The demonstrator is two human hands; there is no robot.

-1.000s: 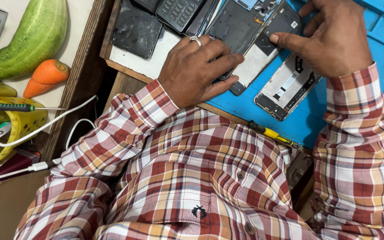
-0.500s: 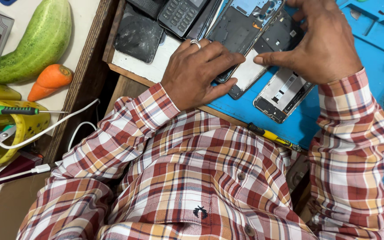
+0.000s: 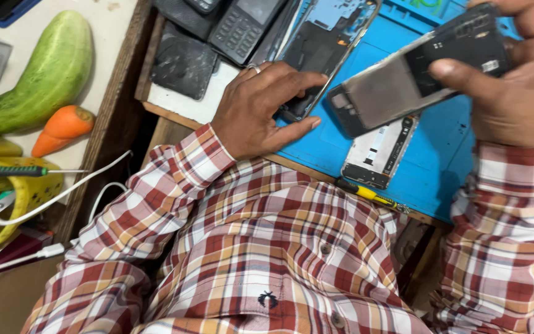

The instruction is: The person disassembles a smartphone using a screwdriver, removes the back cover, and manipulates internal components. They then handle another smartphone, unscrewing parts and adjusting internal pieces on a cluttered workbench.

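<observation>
Right hand [image 3: 517, 93] clamped on phone panel [image 3: 415, 74], lifted off blue mat [image 3: 440, 161]. Left hand [image 3: 264, 108] flat, fingers spread, pinning open phone frame [image 3: 326, 52] on desk.

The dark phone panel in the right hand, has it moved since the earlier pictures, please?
Yes. The right hand has lifted the dark phone panel off the blue mat; it now sits tilted above the white phone frame, which remains on the mat.

Light: we see even, fairly bright indoor light, its source not visible.
Shadows: soft ones under the left hand [image 3: 261, 111] on the blue mat [image 3: 446, 148].
Blur: the right hand [image 3: 514, 86] looks slightly smeared.
Glare: faint sheen on the phone panel [image 3: 403, 80].
</observation>
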